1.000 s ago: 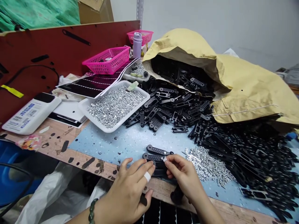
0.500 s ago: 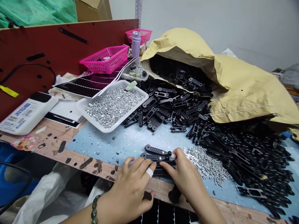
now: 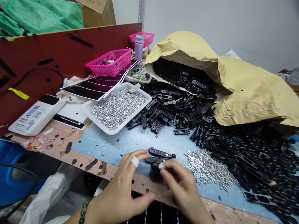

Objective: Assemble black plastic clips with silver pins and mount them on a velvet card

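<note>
My left hand (image 3: pixel 123 189), with white tape round one finger and a green bead bracelet at the wrist, is open, its thumb spread away from its fingers. It hovers at the table's front edge beside a dark, blurred black plastic part (image 3: pixel 154 172). My right hand (image 3: pixel 181 183), with something white at a fingertip, has its fingers curled in against that part, partly hiding it. Just beyond lie two flat black arms with perforated faces: a rear arm (image 3: pixel 161 152) and a front arm (image 3: pixel 155 159), side by side on the blue mat (image 3: pixel 133 146).
A pile of silver screws and nuts (image 3: pixel 210 169) lies right of my hands. Black parts (image 3: pixel 257 165) spill from yellow paper sacks (image 3: pixel 252 87). A white tray (image 3: pixel 112 132) holds small silver pieces; a pink basket (image 3: pixel 109 63) and a white box-shaped device (image 3: pixel 36 115) stand left.
My left hand has drawn back from the black arms and opened. My right hand has shifted down and left, with the dark part now at its fingertips. The view has shifted slightly.
</note>
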{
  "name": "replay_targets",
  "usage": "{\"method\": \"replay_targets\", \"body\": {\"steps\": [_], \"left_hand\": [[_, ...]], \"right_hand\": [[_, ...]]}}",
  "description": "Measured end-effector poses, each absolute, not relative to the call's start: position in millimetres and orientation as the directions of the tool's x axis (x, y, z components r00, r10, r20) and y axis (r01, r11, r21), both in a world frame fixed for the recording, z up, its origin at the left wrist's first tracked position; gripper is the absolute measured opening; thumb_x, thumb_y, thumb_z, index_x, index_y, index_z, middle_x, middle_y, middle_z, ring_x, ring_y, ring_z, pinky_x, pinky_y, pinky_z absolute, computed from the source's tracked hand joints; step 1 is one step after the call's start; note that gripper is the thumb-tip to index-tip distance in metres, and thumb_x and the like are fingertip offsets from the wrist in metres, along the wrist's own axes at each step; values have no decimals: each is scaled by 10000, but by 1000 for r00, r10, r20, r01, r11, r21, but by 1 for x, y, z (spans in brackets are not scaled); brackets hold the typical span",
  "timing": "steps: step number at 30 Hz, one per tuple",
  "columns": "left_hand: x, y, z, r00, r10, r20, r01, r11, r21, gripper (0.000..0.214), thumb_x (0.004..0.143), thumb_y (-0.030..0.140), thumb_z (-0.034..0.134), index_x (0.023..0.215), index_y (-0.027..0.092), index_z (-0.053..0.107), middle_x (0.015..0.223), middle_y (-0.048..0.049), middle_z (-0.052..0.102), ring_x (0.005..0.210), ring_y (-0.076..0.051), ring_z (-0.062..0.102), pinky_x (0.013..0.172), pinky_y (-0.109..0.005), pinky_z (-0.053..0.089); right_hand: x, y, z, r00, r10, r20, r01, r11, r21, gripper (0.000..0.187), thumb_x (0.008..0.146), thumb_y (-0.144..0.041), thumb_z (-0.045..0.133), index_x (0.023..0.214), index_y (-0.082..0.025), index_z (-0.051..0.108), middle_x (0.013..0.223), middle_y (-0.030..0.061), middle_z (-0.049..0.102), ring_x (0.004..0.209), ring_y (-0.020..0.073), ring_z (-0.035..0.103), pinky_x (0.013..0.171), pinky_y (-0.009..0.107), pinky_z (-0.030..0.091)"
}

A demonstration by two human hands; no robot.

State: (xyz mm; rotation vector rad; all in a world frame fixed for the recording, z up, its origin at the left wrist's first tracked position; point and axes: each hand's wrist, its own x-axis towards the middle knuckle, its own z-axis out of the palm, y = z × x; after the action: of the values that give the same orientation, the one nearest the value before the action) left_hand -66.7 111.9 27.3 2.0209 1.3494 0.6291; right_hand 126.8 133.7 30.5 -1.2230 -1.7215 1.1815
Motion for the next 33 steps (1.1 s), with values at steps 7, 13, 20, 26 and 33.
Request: {"method": "replay_targets", "body": {"steps": [7, 13, 20, 26, 33], "left_hand": [[-73, 114, 7, 453, 874, 177, 779, -484, 399, 497, 882, 251, 533, 1364, 195, 427, 1364, -73, 506, 1223, -308, 410, 977, -481, 292], [-72, 114, 8, 467, 862, 197, 775, -507, 377, 522, 873, 242, 541, 1377, 183, 419, 1377, -72, 502, 1225, -292, 428, 980, -459, 272], [-74, 113, 7, 488, 849, 203, 763, -528, 372, 563, 877, 253, 537, 1409, 167, 372, 1392, -80, 488, 1248, -289, 417, 985, -453, 269], [-72, 113, 6, 494, 844, 210, 759, -536, 369, 564, 882, 282, 537, 1410, 173, 370, 1391, -81, 490, 1243, -289, 419, 990, -455, 264], [-71, 114, 7, 483, 851, 205, 765, -524, 374, 562, 877, 277, 533, 1407, 176, 375, 1372, -88, 506, 1226, -294, 428, 989, -467, 268]], "right_hand": [[123, 156, 9, -117, 979, -166, 385, -110, -916, 173, 841, -329, 567, 829, -182, 658, 777, 42, 628, 555, 139, 566, 464, 240, 456], [123, 157, 10, -146, 977, -156, 469, -71, -881, 171, 849, -306, 539, 821, -188, 660, 784, 47, 647, 607, 162, 597, 487, 246, 470], [122, 158, 9, -134, 973, -186, 466, -104, -879, 172, 855, -320, 532, 834, -193, 647, 773, 32, 635, 536, 142, 573, 481, 256, 469], [121, 161, 13, -171, 973, -154, 506, -48, -861, 157, 851, -273, 513, 809, -197, 644, 802, 34, 639, 542, 137, 573, 484, 251, 472], [123, 159, 9, -162, 971, -175, 482, -77, -873, 162, 857, -297, 511, 809, -193, 626, 736, 12, 598, 532, 138, 574, 505, 264, 477]]}}
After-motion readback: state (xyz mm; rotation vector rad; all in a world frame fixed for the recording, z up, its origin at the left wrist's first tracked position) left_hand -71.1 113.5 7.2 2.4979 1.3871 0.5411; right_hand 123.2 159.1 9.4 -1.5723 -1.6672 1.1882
